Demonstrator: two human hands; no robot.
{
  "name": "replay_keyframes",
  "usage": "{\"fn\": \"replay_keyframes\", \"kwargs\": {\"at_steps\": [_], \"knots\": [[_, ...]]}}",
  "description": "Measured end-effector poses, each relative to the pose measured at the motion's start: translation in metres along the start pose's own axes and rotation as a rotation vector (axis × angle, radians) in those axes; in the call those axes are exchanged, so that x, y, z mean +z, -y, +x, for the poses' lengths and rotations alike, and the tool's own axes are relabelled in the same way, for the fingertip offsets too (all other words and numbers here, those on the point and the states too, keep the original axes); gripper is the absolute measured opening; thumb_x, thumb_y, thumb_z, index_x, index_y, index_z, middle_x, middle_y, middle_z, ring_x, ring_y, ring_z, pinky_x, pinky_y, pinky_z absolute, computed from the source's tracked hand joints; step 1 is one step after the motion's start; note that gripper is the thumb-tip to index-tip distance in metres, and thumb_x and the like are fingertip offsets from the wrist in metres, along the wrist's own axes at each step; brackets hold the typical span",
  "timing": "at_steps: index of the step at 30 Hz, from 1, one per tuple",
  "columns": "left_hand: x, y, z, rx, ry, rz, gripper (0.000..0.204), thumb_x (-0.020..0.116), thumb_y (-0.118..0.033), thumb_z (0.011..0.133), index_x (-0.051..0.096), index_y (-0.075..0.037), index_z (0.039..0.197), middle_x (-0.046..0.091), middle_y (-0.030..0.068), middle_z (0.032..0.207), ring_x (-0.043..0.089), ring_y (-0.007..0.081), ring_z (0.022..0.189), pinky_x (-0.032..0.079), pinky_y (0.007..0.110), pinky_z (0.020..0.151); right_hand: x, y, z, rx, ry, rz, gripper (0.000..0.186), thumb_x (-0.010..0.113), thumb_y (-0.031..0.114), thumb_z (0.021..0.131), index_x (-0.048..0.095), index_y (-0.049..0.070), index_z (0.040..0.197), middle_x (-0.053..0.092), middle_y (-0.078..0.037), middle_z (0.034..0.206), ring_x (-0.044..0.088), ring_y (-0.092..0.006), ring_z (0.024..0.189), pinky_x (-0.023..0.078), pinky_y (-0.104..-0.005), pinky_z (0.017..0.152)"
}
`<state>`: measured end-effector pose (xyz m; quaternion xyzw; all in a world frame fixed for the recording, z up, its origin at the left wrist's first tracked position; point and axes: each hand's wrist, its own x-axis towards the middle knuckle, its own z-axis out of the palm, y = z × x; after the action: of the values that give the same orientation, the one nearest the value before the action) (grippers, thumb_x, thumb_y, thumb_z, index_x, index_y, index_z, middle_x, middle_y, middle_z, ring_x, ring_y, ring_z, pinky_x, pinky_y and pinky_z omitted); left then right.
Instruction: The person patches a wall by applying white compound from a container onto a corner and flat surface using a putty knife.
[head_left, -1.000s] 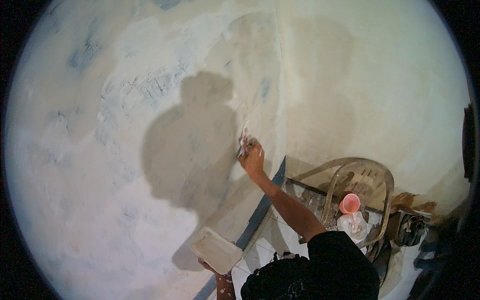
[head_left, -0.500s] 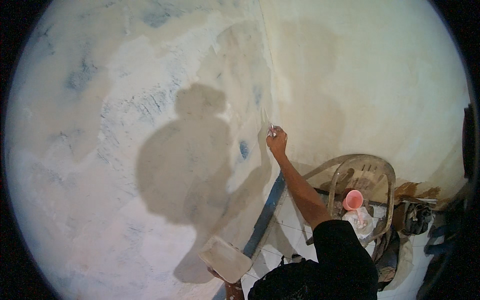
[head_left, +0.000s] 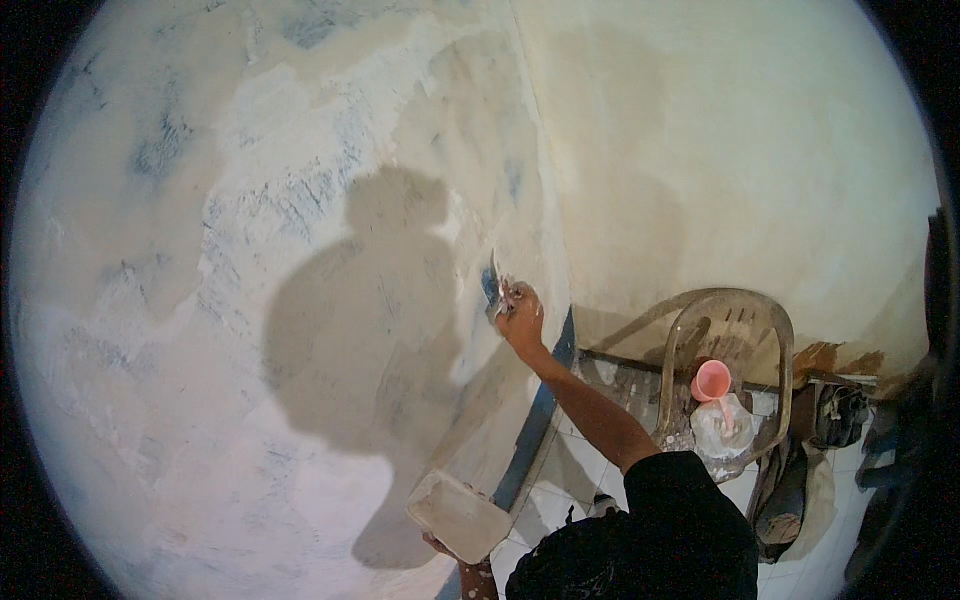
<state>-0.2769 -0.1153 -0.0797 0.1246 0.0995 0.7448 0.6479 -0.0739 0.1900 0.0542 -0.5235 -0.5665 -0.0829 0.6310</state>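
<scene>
Gripping a small, white-smeared hand tool [head_left: 505,292], the right hand [head_left: 522,318] has its fingers curled closed around it; the tool is up at the left wall [head_left: 200,385], right beside a small blue patch [head_left: 489,283] and near the corner where 2 walls meet; the blade is too small to make out clearly. Below, the left hand [head_left: 436,544] holds a shallow, pale rectangular tray [head_left: 457,518] from beneath, close to the wall's foot; most of its fingers are hidden, so how far they are spread I cannot tell. The left wall shows pale coating over bluish marks, with a broad shadow [head_left: 355,340] across it; a blue strip [head_left: 527,450] runs along its base. To the right stands a stained chair [head_left: 787,345]; on it are 1 pink dipper [head_left: 712,381] and 1 whitish plastic bag [head_left: 722,432], the dipper's handle lying over the bag; pale tiles [head_left: 590,462] cover the floor.
</scene>
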Motion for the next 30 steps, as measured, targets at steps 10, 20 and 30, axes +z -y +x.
{"fn": "replay_keyframes", "kwargs": {"at_steps": [10,20,30], "knots": [[-0.019,-0.028,-0.003,-0.023,-0.005,0.022,0.092,0.044,-0.075,0.062,0.031,-0.017,0.132,0.042,0.0201,0.124,0.046,0.0396,0.105,0.030,0.058,0.090,-0.022,0.065,-0.069,0.043,0.103,0.053,0.037,0.054,0.002,0.056,0.061,0.000,0.092,0.053,-0.018,0.086,0.053,-0.0353,0.077,0.045,-0.0396,0.065],[-0.038,-0.073,-0.013,-0.038,0.004,0.134,0.086,0.042,-0.071,0.066,0.029,-0.019,0.134,0.035,0.0141,0.132,0.038,0.0384,0.114,0.025,0.059,0.094,-0.061,0.113,-0.116,0.177,-0.041,0.481,0.013,0.053,0.001,0.071,0.060,-0.002,0.082,0.059,-0.010,0.078,0.056,-0.0198,0.065,0.046,-0.0328,0.058],[0.011,-0.088,-0.001,-0.087,-0.075,0.130,0.059,0.045,-0.047,0.077,0.044,-0.008,0.121,0.051,0.0115,0.116,0.051,0.0296,0.103,0.042,0.047,0.087,-0.117,0.128,-0.107,0.981,0.125,1.346,0.020,0.054,0.020,0.084,0.058,0.002,0.093,0.060,-0.006,0.081,0.062,-0.0163,0.070,0.054,-0.0270,0.055]]}}
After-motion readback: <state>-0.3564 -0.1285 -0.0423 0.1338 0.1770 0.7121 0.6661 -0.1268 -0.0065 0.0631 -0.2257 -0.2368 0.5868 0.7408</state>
